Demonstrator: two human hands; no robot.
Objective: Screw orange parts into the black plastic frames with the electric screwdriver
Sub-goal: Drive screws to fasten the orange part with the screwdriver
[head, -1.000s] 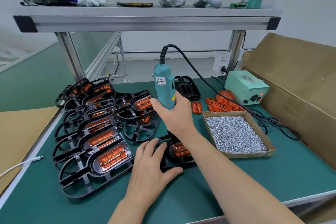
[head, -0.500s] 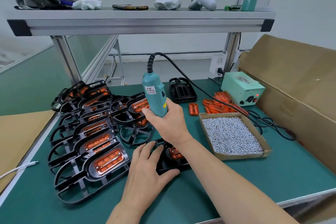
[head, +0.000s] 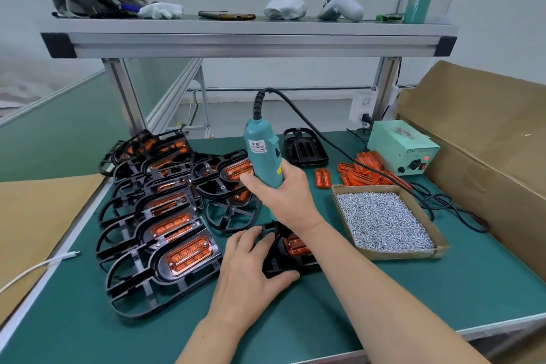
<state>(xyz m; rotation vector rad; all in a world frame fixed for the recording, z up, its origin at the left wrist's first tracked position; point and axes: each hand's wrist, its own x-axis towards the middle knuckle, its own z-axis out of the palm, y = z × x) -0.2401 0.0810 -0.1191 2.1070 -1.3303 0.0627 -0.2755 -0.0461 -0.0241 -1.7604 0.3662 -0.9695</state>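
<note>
My right hand (head: pixel 285 199) grips a teal electric screwdriver (head: pixel 263 154) held upright, its tip hidden behind my hand above a black plastic frame (head: pixel 279 260) with an orange part (head: pixel 295 245) in it. My left hand (head: pixel 249 269) lies flat on that frame's left side, pressing it to the green mat. Left of it, several finished black frames with orange parts (head: pixel 165 233) lie overlapped in a row. Loose orange parts (head: pixel 363 174) are piled behind a cardboard box of silver screws (head: pixel 384 220).
A pale green power supply (head: pixel 401 148) stands at the back right, its black cable running to the screwdriver. One bare black frame (head: pixel 304 148) lies at the back. A large cardboard box (head: pixel 484 156) borders the right side. A white cable (head: pixel 38 266) lies at the left edge.
The screwdriver and my right hand have shifted slightly left, staying over the frame. My left hand stays pressed on the frame. The camera view has drifted.
</note>
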